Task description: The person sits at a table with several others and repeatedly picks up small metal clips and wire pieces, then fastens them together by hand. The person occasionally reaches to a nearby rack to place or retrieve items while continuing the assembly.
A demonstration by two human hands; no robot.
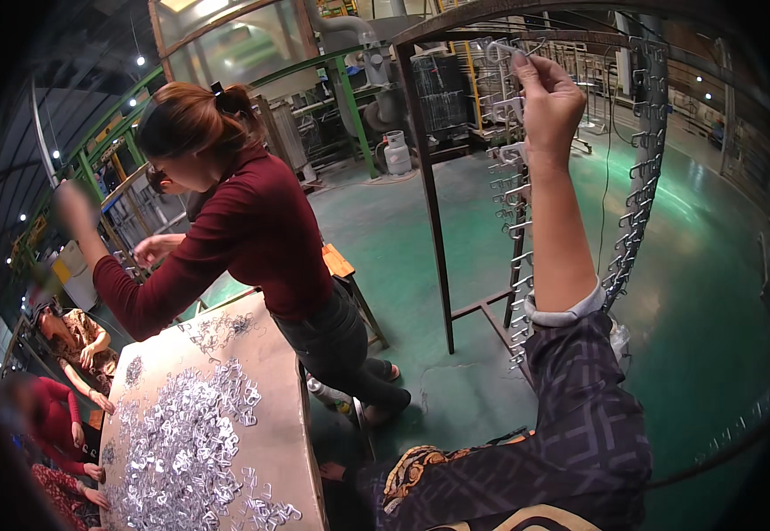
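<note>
My right hand is raised to the top of a dark metal frame. Its thumb and fingers pinch a small metal hook, partly hidden by the fingertips. Beside it hangs a vertical strand of bent silvery hooks; a second hook strand hangs to the right of my forearm. Low by the table edge, my left hand shows only as a small dark part, its fingers too shadowed to read. A heap of silvery metal hooks lies on the table.
The dark metal frame stands on the green floor. A person in a dark red top stands at the table's far end, arms raised. Other people sit along its left side. A stool and a gas cylinder stand beyond.
</note>
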